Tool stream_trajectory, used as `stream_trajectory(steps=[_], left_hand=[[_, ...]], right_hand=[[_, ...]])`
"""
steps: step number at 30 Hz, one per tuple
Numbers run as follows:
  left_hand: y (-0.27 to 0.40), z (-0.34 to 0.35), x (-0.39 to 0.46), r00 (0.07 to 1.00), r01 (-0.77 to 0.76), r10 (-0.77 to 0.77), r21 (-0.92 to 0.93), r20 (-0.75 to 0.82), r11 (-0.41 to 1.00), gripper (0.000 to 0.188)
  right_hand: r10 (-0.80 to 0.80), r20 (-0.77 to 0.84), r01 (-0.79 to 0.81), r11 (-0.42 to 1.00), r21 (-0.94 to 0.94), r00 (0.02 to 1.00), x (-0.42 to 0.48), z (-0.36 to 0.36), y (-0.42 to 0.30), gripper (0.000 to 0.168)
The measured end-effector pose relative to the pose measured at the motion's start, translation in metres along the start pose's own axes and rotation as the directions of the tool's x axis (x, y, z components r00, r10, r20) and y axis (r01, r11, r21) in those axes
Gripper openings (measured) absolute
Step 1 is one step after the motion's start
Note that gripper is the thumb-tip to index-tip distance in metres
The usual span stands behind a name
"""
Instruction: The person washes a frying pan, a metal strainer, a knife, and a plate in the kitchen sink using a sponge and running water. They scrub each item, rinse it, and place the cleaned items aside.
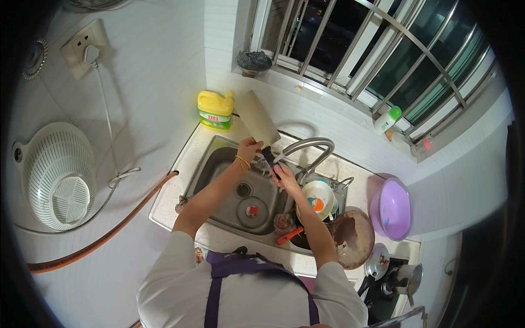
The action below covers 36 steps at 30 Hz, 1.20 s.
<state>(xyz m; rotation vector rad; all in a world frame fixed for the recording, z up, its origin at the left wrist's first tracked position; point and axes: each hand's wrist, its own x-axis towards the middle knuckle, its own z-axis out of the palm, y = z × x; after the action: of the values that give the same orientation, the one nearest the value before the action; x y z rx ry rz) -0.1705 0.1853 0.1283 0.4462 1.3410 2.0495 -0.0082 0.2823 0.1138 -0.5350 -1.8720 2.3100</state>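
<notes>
My right hand [284, 178] is closed round the black handle of a cleaver [256, 117] over the sink [213, 180]. The wide metal blade points up and left, towards the wall. At its heel, my left hand [249, 149] grips the blade; some of those fingers are hidden. A yellow band circles the left wrist. Water runs from the curved metal faucet [313, 141] onto the handle. Down in the basin, a round lid with a red knob [253, 210] lies beside the drain [243, 189].
Stacked bowls [318, 194] and an orange-handled utensil [290, 236] fill the right basin. A round wooden board [354, 242], a purple basin [393, 209] and a stove with a small pot [408, 276] stand at right. A yellow detergent jug [215, 108] is behind the sink, below a barred window [348, 53].
</notes>
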Motion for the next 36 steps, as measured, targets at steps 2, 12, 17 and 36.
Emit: stream_trajectory(steps=[2, 12, 17, 36], left_hand=[[-0.004, 0.004, -0.003, 1.000, 0.018, -0.018, 0.010, 0.013, 1.000, 0.013], [-0.061, 0.002, -0.042, 0.970, 0.220, -0.211, -0.063, 0.123, 0.974, 0.019], [-0.087, 0.000, -0.077, 0.905, 0.414, -0.412, 0.003, 0.105, 0.910, 0.019], [-0.098, 0.026, -0.065, 0.838, 0.519, -0.317, -0.468, 0.445, 0.715, 0.034]], right_hand=[[0.061, 0.028, -0.063, 0.995, 0.080, 0.998, -0.016, -0.014, 0.005, 0.031], [0.176, 0.053, -0.183, 0.961, 0.207, 0.983, -0.074, -0.014, 0.006, 0.030], [0.362, 0.171, -0.399, 0.796, 0.455, 0.916, -0.100, -0.008, 0.016, 0.030], [-0.153, -0.371, -0.101, 0.806, -0.583, 0.916, -0.056, -0.058, 0.073, 0.025]])
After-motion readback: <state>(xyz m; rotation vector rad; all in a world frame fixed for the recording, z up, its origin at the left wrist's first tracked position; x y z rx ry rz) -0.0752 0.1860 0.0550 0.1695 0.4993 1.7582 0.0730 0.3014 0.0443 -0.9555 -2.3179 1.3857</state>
